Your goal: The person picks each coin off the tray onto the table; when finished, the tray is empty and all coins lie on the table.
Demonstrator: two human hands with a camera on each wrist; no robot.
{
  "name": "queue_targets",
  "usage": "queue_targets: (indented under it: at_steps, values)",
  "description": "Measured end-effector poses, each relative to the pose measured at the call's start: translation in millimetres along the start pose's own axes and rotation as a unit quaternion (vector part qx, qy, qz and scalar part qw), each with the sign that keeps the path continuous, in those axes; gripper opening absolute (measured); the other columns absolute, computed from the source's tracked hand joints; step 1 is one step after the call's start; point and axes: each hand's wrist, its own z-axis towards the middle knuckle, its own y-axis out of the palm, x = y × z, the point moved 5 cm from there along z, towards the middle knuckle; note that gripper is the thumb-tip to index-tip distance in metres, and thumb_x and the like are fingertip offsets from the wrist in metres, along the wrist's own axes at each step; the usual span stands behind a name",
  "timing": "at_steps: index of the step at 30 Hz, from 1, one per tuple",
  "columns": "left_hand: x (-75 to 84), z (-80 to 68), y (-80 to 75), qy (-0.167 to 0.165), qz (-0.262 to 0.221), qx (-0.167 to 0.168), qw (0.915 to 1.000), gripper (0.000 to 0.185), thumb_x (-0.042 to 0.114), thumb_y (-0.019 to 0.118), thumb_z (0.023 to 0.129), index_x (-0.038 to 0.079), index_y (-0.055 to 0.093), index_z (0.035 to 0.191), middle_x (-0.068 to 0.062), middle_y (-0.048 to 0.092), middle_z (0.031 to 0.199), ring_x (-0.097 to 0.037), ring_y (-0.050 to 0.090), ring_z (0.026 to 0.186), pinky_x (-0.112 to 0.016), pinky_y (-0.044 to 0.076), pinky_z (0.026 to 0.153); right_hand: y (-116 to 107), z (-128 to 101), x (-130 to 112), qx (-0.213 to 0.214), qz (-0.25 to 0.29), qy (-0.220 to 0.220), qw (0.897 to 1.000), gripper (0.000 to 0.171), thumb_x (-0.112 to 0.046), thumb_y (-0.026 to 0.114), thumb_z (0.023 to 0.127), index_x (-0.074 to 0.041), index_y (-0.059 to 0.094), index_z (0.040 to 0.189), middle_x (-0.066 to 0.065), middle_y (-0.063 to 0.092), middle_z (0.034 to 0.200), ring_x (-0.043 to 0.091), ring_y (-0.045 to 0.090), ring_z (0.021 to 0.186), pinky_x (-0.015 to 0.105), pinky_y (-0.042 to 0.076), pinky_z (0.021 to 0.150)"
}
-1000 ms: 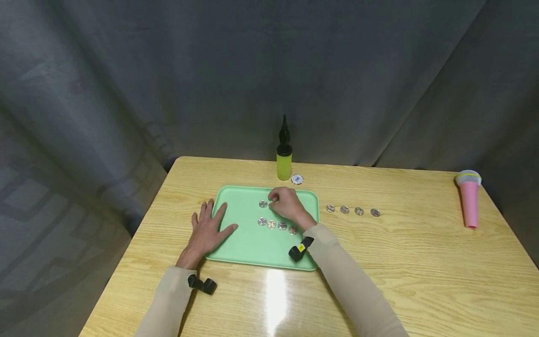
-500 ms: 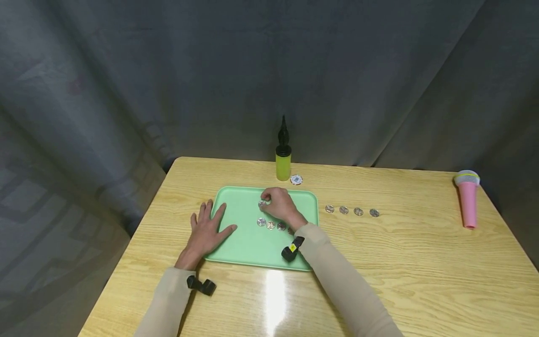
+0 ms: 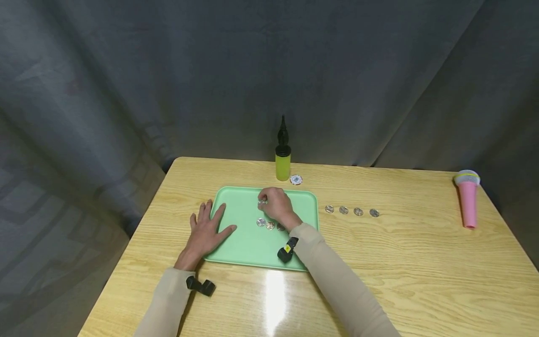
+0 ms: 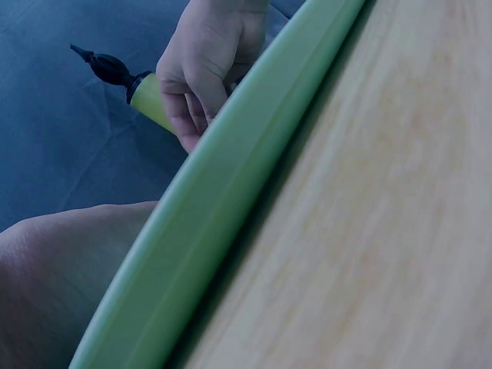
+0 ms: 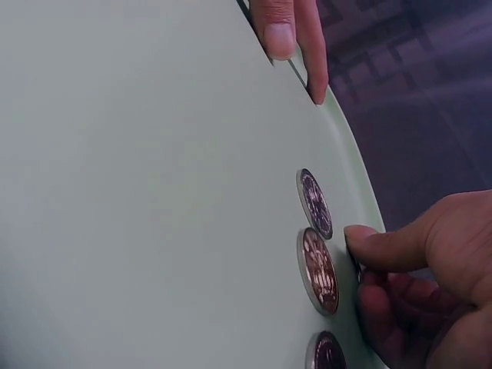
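- We work over a wooden table [image 3: 421, 262], spread out around and beneath the grip.
- We have a green tray [image 3: 244, 248] directly under the grip.
- Our left hand [image 3: 206, 234], left of the grip, lies with fingers spread and straight at the tray's edge, holding nothing.
- Our right hand [image 3: 277, 205] makes the grip: thumb and fingertip pinch a coin [image 3: 262, 203] at the tray's surface; we cannot tell whether another lies beneath it.
- Nearer us than the grip, we see a row of coins [image 3: 270, 225], partly under the right wrist; four table coins [image 3: 344, 210] lie off the tray, right of the grip.
- We judge the step to be placing or picking up this coin; the next move calls for a light, steady pinch that leaves the nearby row undisturbed.
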Motion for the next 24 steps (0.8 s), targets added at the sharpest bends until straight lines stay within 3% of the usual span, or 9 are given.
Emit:
queue_targets:
  at_steps: [9, 24]
  values:
    - [0.2, -0.6, -0.7, 0.004, -0.001, 0.001, 1.0000, 0.081, 0.050, 0.060, 0.094, 0.010, 0.031, 0.158, -0.031, 0.013, 0.164, -0.051, 0.003, 0.154, -0.075, 0.003, 0.116, 1.3, 0.7, -4.1, -0.028, -0.022, 0.012, 0.999, 0.017, -0.007, 0.075, 0.086, -0.009, 0.076, 0.103, 0.008, 0.074, 0.101, 0.020, 0.066, 0.089, 0.037, 0.055, 0.078]
    - [-1.2, 0.6, 0.9, -0.001, 0.000, -0.010, 1.0000, 0.081, 0.052, 0.059, 0.095, 0.010, 0.030, 0.158, -0.031, 0.011, 0.165, -0.051, 0.002, 0.154, -0.074, 0.002, 0.116, -0.4, -2.0, 2.6, -0.024, 0.001, 0.021, 1.000, 0.011, -0.010, 0.080, 0.084, -0.010, 0.072, 0.091, 0.004, 0.068, 0.091, 0.016, 0.060, 0.082, 0.029, 0.048, 0.073]
